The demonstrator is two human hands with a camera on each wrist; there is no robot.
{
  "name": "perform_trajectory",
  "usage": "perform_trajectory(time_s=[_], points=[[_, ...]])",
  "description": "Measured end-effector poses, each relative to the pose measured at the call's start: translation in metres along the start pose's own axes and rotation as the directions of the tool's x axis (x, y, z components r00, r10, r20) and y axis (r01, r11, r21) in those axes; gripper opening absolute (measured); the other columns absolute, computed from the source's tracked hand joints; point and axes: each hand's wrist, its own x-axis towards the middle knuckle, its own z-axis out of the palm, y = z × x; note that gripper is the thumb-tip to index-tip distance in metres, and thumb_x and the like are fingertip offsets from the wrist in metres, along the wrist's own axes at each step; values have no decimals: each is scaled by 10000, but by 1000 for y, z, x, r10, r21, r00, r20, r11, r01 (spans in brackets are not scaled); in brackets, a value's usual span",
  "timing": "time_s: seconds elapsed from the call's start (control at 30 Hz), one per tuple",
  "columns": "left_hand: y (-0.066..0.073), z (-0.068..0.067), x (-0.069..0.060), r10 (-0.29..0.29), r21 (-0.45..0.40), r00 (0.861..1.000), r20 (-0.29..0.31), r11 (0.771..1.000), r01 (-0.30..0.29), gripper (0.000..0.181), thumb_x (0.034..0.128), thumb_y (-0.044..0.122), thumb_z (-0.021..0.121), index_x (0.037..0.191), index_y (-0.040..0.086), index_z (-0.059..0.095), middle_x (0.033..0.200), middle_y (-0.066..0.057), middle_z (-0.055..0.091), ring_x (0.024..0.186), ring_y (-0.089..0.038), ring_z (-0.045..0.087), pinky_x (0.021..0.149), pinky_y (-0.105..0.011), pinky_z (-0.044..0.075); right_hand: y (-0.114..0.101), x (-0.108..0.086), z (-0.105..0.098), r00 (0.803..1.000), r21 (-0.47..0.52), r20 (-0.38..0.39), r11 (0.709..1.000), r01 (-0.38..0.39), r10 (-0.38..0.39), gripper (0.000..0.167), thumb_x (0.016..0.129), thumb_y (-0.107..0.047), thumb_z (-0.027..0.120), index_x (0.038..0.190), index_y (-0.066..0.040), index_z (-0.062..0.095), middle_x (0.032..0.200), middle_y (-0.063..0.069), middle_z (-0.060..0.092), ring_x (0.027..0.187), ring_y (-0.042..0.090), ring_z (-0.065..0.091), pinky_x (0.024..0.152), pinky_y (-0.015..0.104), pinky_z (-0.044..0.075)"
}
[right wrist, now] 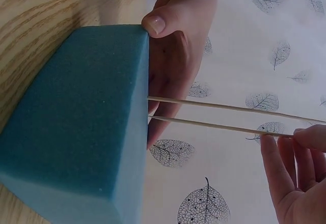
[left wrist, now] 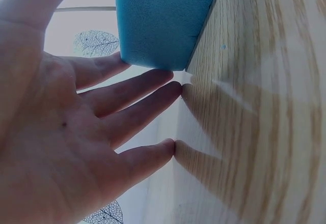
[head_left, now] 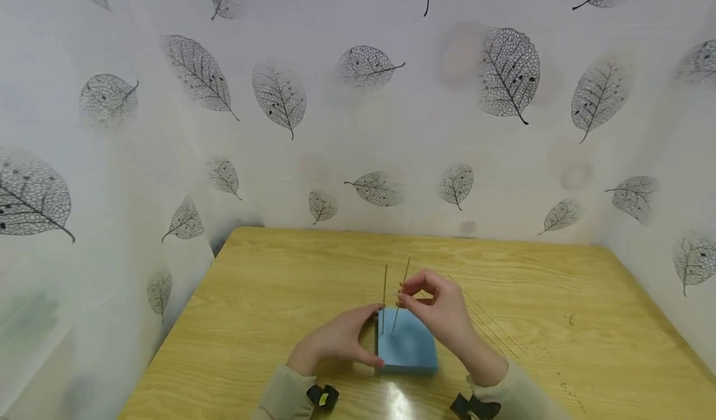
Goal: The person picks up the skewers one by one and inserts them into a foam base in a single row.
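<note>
A blue foam block point(head_left: 411, 348) sits on the table with its top face up. My left hand point(head_left: 342, 339) holds its left side, thumb at the near corner and index finger at the far corner. In the left wrist view the palm stays apart from the foam point(left wrist: 163, 25), and the lower fingertips touch the table. One thin wooden stick point(head_left: 384, 289) stands upright in the top face. Just right of it, my right hand point(head_left: 439, 308) pinches a second thin stick point(right wrist: 214, 126) between thumb and fingertips. This one leans slightly, its lower tip at the foam's top.
Several loose thin sticks point(head_left: 488, 314) lie on the wooden table point(head_left: 291, 264) behind and right of my right hand. Leaf-patterned white walls point(head_left: 380, 134) enclose the table at the back and both sides. Small dark marks dot the tabletop at the right.
</note>
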Motion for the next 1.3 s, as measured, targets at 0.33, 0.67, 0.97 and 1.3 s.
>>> perform_trajectory(time_s=[0.33, 0.67, 0.97, 1.3], points=[[1, -1, 0, -3, -3, 1000, 3, 1000, 3, 1034, 718, 468, 853, 1535, 94, 341, 1548, -51, 425, 1423, -228, 408, 1196, -395, 347, 1, 2, 2, 1000, 25, 3, 1000, -7, 7, 115, 822, 60, 741, 896, 10, 669, 893, 176, 671, 823, 42, 689, 671, 284, 631], [-2, 1, 2, 10, 8, 1000, -10, 1000, -10, 1040, 708, 466, 860, 1531, 93, 345, 1530, -56, 447, 1406, -221, 427, 1183, -375, 365, -3, 1, 5, 1000, 25, 25, 1000, -13, 12, 109, 829, 52, 738, 911, 44, 666, 918, 188, 681, 834, 42, 686, 681, 260, 625], [-2, 0, 2, 11, 6, 1000, 3, 1000, -11, 1028, 724, 469, 849, 1535, 95, 341, 1540, -58, 436, 1411, -227, 422, 1180, -389, 371, -1, -1, 6, 999, -6, 51, 1000, 12, -11, 105, 835, 50, 733, 896, -1, 664, 930, 152, 694, 868, 112, 706, 695, 239, 620], [-1, 0, 2, -1, 2, 1000, 9, 1000, 1, 1031, 733, 462, 850, 1539, 86, 329, 1556, -60, 414, 1424, -239, 406, 1183, -405, 366, 4, 0, 7, 998, -58, 48, 998, 32, -29, 113, 832, 58, 726, 881, -26, 668, 905, 127, 700, 839, 42, 692, 673, 234, 619]])
